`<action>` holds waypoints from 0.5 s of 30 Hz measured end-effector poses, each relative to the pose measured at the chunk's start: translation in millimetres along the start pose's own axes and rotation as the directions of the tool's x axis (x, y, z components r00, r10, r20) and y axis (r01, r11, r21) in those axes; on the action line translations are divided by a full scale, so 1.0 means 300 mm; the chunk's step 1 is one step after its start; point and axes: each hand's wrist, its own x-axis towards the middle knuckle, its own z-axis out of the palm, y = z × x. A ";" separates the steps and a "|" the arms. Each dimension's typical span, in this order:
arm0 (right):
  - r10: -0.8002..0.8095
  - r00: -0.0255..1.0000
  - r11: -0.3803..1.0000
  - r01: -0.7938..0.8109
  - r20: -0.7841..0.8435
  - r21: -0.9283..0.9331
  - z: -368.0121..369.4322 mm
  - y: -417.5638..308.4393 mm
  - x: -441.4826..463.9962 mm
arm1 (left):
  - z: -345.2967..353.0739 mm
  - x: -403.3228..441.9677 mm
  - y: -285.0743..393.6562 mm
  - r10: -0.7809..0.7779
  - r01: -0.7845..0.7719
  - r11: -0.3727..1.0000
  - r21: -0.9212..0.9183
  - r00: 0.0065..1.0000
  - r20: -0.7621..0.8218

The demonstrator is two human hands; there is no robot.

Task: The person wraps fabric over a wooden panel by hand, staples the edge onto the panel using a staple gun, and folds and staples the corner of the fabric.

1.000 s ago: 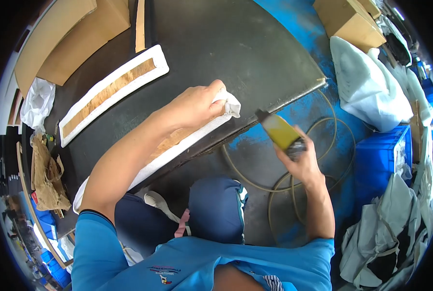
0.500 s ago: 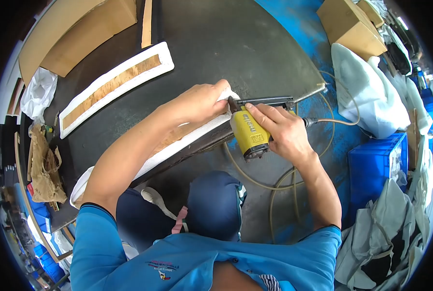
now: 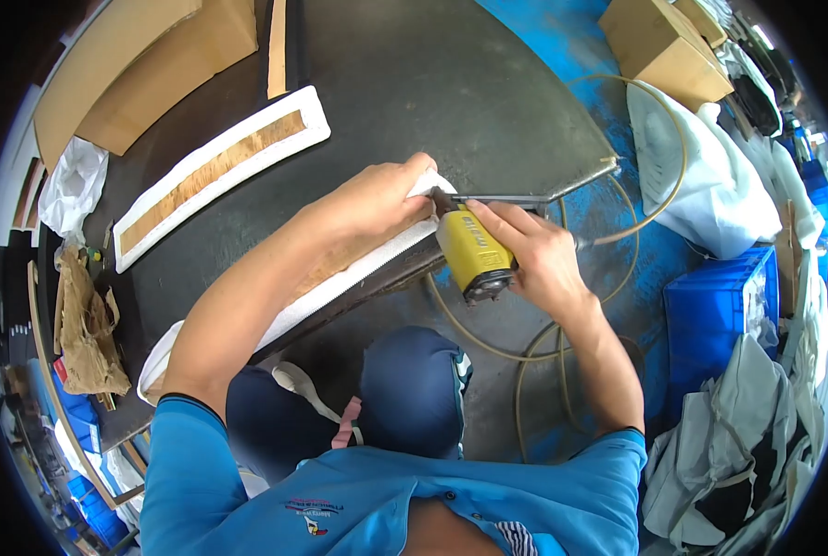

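My right hand (image 3: 539, 252) is wrapped round a yellow pneumatic staple gun (image 3: 472, 248), whose nose touches the end of a long curved slat (image 3: 335, 289) with white fabric round its edges and bare wood along its middle. At that same end my left hand (image 3: 388, 196) is closed on the white fabric edge, close beside the nose. My left forearm covers part of the slat, which lies along the near edge of the dark table (image 3: 414, 93). A second, similar fabric-edged slat (image 3: 219, 176) rests farther back on the left, wood side up.
An air hose (image 3: 650, 222) runs from the gun and loops over the floor at right. Cardboard (image 3: 168, 83) stands at the back left, near a clear plastic bag (image 3: 73, 190) and crumpled brown paper (image 3: 89, 334). A blue crate (image 3: 710, 306) and white bundles (image 3: 701, 176) are at right.
The staple gun has shifted slightly left and its body has turned a little, with my right hand following. The hose at right has swung upward. My left hand stays at the slat's end.
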 end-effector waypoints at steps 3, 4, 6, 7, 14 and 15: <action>0.249 0.961 0.918 -0.195 -0.119 0.346 0.013 -0.042 -0.072 | 0.003 0.001 -0.007 -0.012 0.011 1.000 -0.023 0.999 -0.031; 0.250 0.961 0.918 -0.196 -0.120 0.345 0.021 -0.057 -0.103 | 0.007 0.001 -0.011 -0.012 0.011 0.999 -0.032 0.999 -0.042; 0.436 0.896 0.820 -0.357 -0.082 0.448 0.046 -0.077 -0.177 | 0.007 0.000 -0.010 0.010 -0.012 0.999 -0.051 0.999 -0.043; 0.479 0.874 0.806 -0.403 -0.079 0.433 0.068 -0.080 -0.223 | 0.006 -0.002 -0.005 0.005 -0.007 0.999 -0.042 0.999 -0.037; 0.840 0.499 0.468 -0.865 0.213 0.180 0.411 -0.069 -0.579 | 0.017 -0.032 0.008 0.042 -0.034 0.996 0.084 0.994 -0.101; 0.842 0.522 0.485 -0.844 0.138 0.229 0.515 -0.064 -0.682 | -0.005 -0.068 0.021 0.036 -0.029 0.997 0.071 0.996 -0.087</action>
